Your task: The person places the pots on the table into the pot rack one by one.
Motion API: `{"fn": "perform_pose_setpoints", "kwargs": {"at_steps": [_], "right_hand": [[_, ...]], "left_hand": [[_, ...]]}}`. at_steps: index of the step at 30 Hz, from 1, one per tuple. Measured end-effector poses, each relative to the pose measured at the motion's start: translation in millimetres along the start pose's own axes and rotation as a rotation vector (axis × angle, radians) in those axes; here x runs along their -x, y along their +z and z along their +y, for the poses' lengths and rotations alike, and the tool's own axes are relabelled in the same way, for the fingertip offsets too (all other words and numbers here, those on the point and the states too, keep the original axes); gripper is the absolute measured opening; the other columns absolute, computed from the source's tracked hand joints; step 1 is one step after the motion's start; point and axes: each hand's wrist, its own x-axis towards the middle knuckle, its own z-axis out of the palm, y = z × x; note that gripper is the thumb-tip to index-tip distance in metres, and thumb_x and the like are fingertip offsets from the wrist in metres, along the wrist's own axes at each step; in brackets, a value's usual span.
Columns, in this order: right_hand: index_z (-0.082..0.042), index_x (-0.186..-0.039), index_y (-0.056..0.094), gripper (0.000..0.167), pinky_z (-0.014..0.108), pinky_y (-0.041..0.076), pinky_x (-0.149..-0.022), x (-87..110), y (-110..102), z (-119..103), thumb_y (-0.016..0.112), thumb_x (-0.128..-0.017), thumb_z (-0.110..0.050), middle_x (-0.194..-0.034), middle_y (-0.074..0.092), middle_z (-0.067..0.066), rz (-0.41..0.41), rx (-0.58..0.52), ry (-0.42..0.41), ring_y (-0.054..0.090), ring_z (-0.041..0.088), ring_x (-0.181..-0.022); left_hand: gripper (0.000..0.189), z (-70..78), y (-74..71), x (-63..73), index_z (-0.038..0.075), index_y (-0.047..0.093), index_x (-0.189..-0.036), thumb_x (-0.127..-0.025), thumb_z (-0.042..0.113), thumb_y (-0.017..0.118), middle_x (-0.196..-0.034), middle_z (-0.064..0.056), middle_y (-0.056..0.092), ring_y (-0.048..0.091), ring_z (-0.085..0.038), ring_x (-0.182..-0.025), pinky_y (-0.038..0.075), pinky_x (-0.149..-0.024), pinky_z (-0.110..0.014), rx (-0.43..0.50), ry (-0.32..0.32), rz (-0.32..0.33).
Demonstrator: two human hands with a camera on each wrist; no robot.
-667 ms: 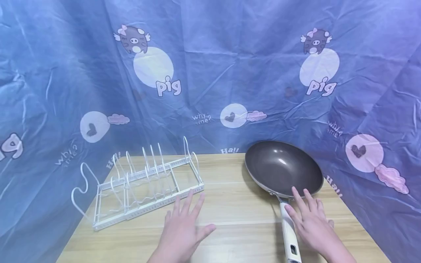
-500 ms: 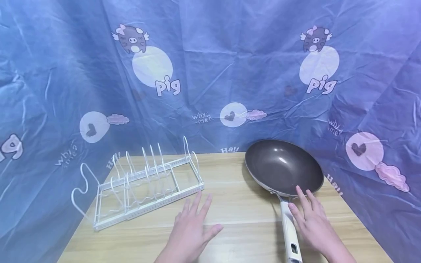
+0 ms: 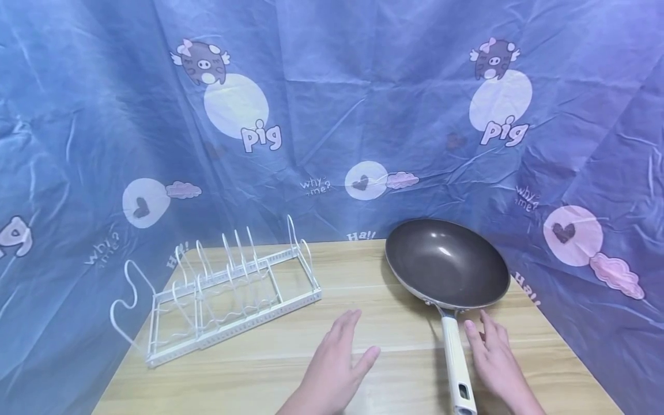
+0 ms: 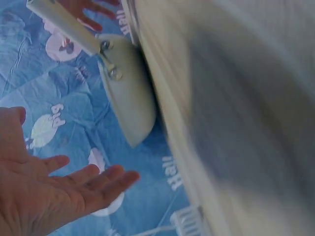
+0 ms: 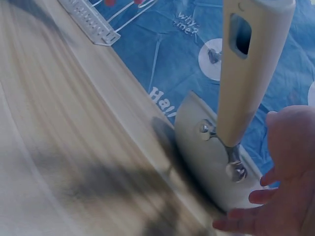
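Observation:
A frying pan with a dark inside and pale outside lies at the right of the table, its cream handle pointing toward me. Just right of that handle is my right hand, fingers extended and holding nothing. The right wrist view has the handle's hanging hole and the metal rivets beside the right hand. My left hand hovers left of the handle with thumb spread and palm turned toward the pan. In the left wrist view the left hand is empty, its fingers apart from the pan.
A white wire rack with upright dividers stands on the left of the wooden table. Blue cloth printed with pigs and hearts hangs behind and along both sides, close to the pan's far rim.
My left hand has moved right, away from the rack, and turned its palm inward. The right hand has drawn back from over the pan's rim to beside the handle. Pan and rack stay put.

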Motion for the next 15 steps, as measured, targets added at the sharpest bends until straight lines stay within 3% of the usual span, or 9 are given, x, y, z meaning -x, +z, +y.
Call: {"fn": "perform_pose_setpoints", "kwargs": {"at_steps": [5, 11, 13, 15], "right_hand": [[0.019, -0.164, 0.008, 0.084, 0.064, 0.051, -0.113, -5.4, 5, 3, 0.019, -0.118, -0.050, -0.160, 0.030, 0.052, -0.082, -0.209, 0.095, 0.055, 0.062, -0.138], [0.019, -0.164, 0.007, 0.086, 0.058, 0.041, -0.121, -11.2, 13, 7, 0.011, -0.117, -0.053, -0.169, 0.022, 0.044, -0.179, -0.441, 0.177, 0.033, 0.059, -0.155], [0.017, -0.165, 0.008, 0.086, 0.049, 0.046, -0.121, -12.4, 15, 7, 0.009, -0.116, -0.054, -0.172, 0.018, 0.042, -0.208, -0.547, 0.203, 0.027, 0.058, -0.159], [0.012, -0.167, 0.011, 0.086, 0.040, 0.052, -0.119, -12.3, 19, 8, 0.010, -0.116, -0.056, -0.165, 0.036, 0.038, -0.228, -0.684, 0.248, 0.046, 0.052, -0.152]], "left_hand": [[0.089, 4.4, 17.5, -2.3, 0.018, 0.034, -0.168, -0.103, 0.077, 0.048, -0.169, -0.013, 0.046, 0.056, -0.040, -0.147, 0.052, -0.116, -0.065, 0.139, -0.045, -0.047], [0.087, 15.5, 39.1, -9.0, 0.016, 0.036, -0.166, -0.103, 0.072, 0.054, -0.161, -0.013, 0.054, 0.066, -0.034, -0.133, 0.062, -0.103, -0.056, 0.202, -0.057, -0.143], [0.085, 20.4, 46.4, -12.3, 0.017, 0.038, -0.165, -0.103, 0.071, 0.056, -0.161, -0.011, 0.054, 0.068, -0.028, -0.131, 0.064, -0.101, -0.051, 0.206, -0.049, -0.168], [0.081, 25.6, 53.2, -15.1, 0.018, 0.040, -0.163, -0.102, 0.069, 0.058, -0.159, -0.006, 0.056, 0.069, -0.021, -0.127, 0.065, -0.097, -0.046, 0.234, -0.050, -0.200]]}}
